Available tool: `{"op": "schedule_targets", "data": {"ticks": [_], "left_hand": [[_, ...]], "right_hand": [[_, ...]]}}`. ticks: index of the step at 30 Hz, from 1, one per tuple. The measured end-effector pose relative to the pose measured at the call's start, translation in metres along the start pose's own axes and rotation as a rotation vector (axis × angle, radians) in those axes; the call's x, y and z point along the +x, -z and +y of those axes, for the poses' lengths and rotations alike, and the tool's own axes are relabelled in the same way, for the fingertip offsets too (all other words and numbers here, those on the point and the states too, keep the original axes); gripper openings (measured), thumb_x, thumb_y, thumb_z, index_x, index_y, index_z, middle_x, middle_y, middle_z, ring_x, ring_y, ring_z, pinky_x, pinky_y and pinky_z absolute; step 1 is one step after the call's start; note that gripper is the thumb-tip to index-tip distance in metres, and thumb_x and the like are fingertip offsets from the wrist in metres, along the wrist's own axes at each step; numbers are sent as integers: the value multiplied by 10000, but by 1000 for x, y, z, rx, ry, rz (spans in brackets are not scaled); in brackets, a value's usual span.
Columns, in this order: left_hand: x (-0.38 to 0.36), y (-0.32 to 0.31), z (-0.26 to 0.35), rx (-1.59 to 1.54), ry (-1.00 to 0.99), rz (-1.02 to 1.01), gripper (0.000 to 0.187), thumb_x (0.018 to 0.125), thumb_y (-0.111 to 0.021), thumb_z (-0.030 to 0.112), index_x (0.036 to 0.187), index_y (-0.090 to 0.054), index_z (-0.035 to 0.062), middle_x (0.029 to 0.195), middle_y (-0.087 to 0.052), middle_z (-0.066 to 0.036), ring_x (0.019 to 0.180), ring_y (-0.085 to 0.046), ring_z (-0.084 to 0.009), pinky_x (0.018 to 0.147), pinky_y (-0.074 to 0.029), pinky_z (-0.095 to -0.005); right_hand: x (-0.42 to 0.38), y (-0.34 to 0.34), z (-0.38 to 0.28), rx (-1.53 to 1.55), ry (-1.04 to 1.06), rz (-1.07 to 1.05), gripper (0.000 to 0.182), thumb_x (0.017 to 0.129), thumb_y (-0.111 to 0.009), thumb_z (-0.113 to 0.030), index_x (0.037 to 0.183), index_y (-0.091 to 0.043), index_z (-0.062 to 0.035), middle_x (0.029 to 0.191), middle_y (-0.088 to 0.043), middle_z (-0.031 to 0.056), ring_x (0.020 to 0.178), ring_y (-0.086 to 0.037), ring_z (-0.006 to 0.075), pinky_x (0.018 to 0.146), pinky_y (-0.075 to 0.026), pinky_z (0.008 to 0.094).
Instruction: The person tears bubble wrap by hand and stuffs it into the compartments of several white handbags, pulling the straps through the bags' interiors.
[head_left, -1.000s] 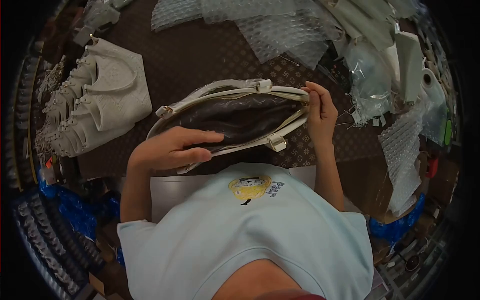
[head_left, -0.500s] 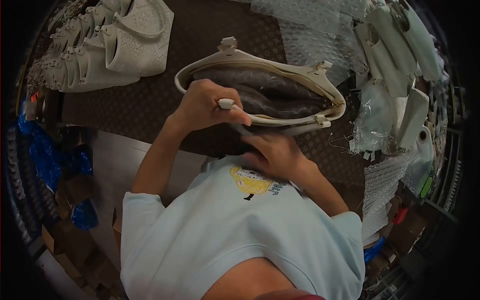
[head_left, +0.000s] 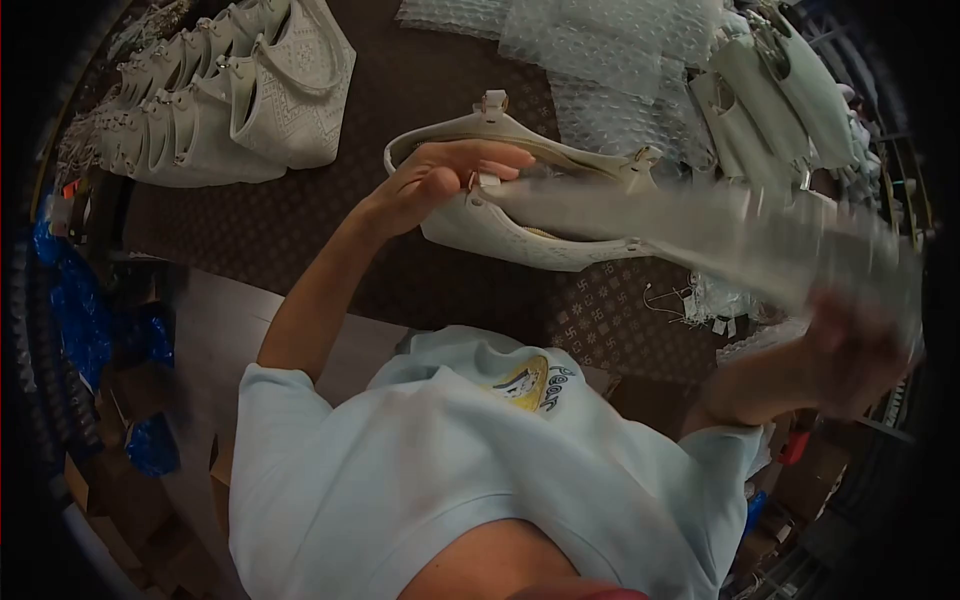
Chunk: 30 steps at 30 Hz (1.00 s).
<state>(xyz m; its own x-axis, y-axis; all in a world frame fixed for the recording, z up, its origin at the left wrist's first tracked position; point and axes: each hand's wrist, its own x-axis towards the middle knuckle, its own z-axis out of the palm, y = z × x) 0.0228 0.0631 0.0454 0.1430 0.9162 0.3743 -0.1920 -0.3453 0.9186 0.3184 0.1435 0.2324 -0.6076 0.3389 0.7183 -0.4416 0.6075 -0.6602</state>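
Observation:
A cream handbag (head_left: 530,250) lies on the dark patterned table with its zipped mouth open. At its left end, my left hand (head_left: 430,185) rests over the rim beside a metal-ringed strap tab, fingers stretched out and thumb near the tab. Far to the right, my right hand (head_left: 855,350) is blurred by motion, its fingers closed on a translucent, plastic-like sheet (head_left: 740,225). The smeared sheet stretches from the bag's mouth to that hand and covers part of the bag's right side.
Several cream handbags (head_left: 290,100) stand in a row at the upper left. Bubble wrap (head_left: 620,50) lies at the top of the patterned table (head_left: 400,70). Pale green bags (head_left: 800,90) are at the upper right, and blue plastic (head_left: 80,310) hangs at the left.
My right hand has swung from beside the bag to the far right, and the translucent sheet now trails from it. My left hand's fingers have straightened. The bag appears slightly farther right and tilted.

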Motion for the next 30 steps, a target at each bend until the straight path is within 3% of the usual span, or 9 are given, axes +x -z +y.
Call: {"op": "schedule_targets", "data": {"ticks": [4, 6, 8, 12, 18, 24, 26, 27, 30], "left_hand": [[-4, -2, 17, -10, 196, -181, 905, 719, -358, 802, 1014, -634, -8, 930, -647, -85, 924, -594, -166, 854, -444, -296], [-2, 8, 12, -307, 417, -122, 774, 813, -383, 717, 927, -642, -4, 865, -649, -81, 888, -600, -178, 823, -450, -293], [3, 14, 4, 204, 740, -36, 678, 866, -425, 618, 999, -654, -7, 898, -668, -93, 877, -616, -183, 794, -474, -304], [2, 0, -14, 656, 564, -311, 272, 868, -504, 227, 1032, -614, 40, 873, -644, -154, 793, -621, -256, 751, -479, -347], [5, 11, -47, 628, 547, -491, 421, 816, -646, 420, 875, -635, 3, 781, -626, -148, 711, -590, -226, 640, -457, -352], [16, 6, -19, 702, 689, -601, 499, 823, -599, 497, 828, -634, -1, 712, -618, -154, 681, -595, -255, 630, -459, -344], [7, 7, -34, 640, 649, -567, 481, 825, -603, 481, 800, -644, 2, 694, -620, -146, 667, -596, -261, 627, -461, -344], [4, 5, -25, 651, 585, -535, 461, 829, -603, 459, 765, -645, 4, 684, -621, -136, 667, -599, -249, 622, -462, -347], [10, 4, -10, 641, 640, -546, 446, 829, -606, 448, 769, -654, 9, 685, -627, -128, 668, -603, -238, 620, -462, -352]], "right_hand": [[59, 18, 84, -739, 123, 164, 275, 972, -418, -237, 1059, -562, -20, 835, -654, 91, 684, -629, 144, 659, -516, 271], [65, -4, 99, -610, -377, -35, 291, 973, -416, -243, 1136, -544, -37, 886, -661, 75, 745, -638, 140, 678, -513, 264], [58, -22, 121, -453, -777, -256, 300, 973, -415, -267, 1132, -542, -47, 876, -664, 69, 763, -641, 124, 665, -514, 264], [15, -59, 144, -141, -1196, -805, 315, 966, -417, -314, 1005, -544, -29, 874, -658, 85, 761, -633, 135, 678, -514, 280], [-58, -75, 194, -412, -898, -942, 331, 904, -449, -298, 946, -584, 2, 907, -611, 236, 877, -586, 389, 784, -446, 429], [-97, -78, 237, -452, -777, -1045, 262, 841, -462, -194, 840, -631, 5, 859, -623, 242, 831, -607, 387, 717, -463, 455], [-132, -75, 270, -290, -595, -805, 240, 817, -514, -207, 908, -651, -33, 785, -628, 213, 763, -613, 380, 705, -479, 438], [-97, -86, 243, -837, -517, -1165, 200, 779, -525, -152, 873, -663, -41, 773, -627, 198, 755, -621, 348, 696, -484, 435], [-105, -94, 251, -1013, -474, -1218, 144, 702, -555, -108, 792, -657, -62, 771, -636, 163, 715, -608, 334, 639, -473, 422]]}}
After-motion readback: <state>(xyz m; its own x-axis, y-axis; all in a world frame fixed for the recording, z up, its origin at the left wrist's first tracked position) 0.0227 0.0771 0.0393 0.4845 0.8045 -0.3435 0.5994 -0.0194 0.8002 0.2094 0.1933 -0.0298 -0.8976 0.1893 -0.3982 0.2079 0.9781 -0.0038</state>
